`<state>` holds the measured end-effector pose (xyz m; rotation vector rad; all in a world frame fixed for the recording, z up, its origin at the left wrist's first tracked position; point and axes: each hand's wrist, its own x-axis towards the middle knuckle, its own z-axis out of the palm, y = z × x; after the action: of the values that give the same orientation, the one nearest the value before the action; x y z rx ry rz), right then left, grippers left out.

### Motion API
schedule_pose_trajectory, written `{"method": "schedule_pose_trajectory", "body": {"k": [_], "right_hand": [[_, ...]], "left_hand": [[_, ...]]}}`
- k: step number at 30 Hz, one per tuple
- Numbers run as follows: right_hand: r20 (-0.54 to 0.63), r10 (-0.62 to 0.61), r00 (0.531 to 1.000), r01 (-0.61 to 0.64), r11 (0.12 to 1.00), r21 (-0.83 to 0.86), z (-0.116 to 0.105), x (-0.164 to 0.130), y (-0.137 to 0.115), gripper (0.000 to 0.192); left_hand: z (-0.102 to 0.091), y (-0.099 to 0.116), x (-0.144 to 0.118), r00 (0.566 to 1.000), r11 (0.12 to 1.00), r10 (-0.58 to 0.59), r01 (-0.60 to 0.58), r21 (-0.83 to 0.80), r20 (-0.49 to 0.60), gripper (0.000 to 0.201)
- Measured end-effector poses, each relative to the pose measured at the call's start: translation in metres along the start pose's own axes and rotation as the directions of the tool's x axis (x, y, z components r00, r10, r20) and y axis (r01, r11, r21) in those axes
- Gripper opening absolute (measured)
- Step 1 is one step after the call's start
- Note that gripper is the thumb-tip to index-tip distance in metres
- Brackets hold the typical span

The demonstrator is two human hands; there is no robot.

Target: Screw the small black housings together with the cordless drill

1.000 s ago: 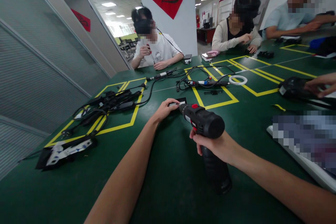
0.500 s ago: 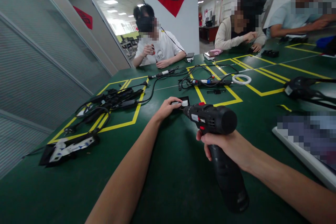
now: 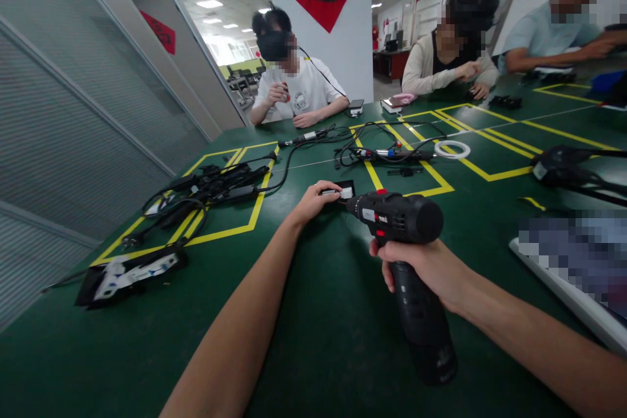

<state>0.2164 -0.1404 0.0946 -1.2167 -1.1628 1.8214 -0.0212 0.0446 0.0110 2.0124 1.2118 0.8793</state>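
My right hand (image 3: pixel 416 261) is closed round the grip of a black cordless drill (image 3: pixel 399 215) with red buttons. The drill's nose points left, away from me, and its tip comes close to my left hand (image 3: pixel 316 201). There, on the table, lies a small white block (image 3: pixel 346 192) with a dark flat piece (image 3: pixel 347 183) behind it. The fingers of my left hand are bent over the block's left end and press on it. Whether the drill's bit touches the block, I cannot tell; the tip is hidden by the drill body and small.
Black cables and adapters (image 3: pixel 230 189) lie in a yellow-taped area at left, with a white-and-black part (image 3: pixel 137 274) nearer me. Beyond my hands are corded tools (image 3: pixel 386 155) and a white ring (image 3: pixel 452 149). A tablet-like device (image 3: pixel 563 294) lies at right. Several people sit across.
The drill's base has swung slightly up and left, with its nose shifted a little to the right. My left hand stays on the white block.
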Motion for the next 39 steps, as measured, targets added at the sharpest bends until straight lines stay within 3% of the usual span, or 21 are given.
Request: {"method": "schedule_pose_trajectory", "body": {"k": [29, 39], "right_hand": [[0.013, -0.053, 0.999, 0.053, 0.998, -0.015, -0.0006, 0.0051, 0.0045, 0.007], [0.054, -0.094, 0.994, 0.103, 0.977, -0.185, 0.0072, 0.0056, 0.0072, 0.007]], "left_hand": [[-0.0019, -0.0004, 0.0007, 1.0, 0.999, 0.022, -0.022, 0.024, 0.02, 0.03], [-0.0009, -0.0006, 0.0011, 1.0, 1.0, -0.008, 0.008, 0.024, -0.003, 0.032]]}}
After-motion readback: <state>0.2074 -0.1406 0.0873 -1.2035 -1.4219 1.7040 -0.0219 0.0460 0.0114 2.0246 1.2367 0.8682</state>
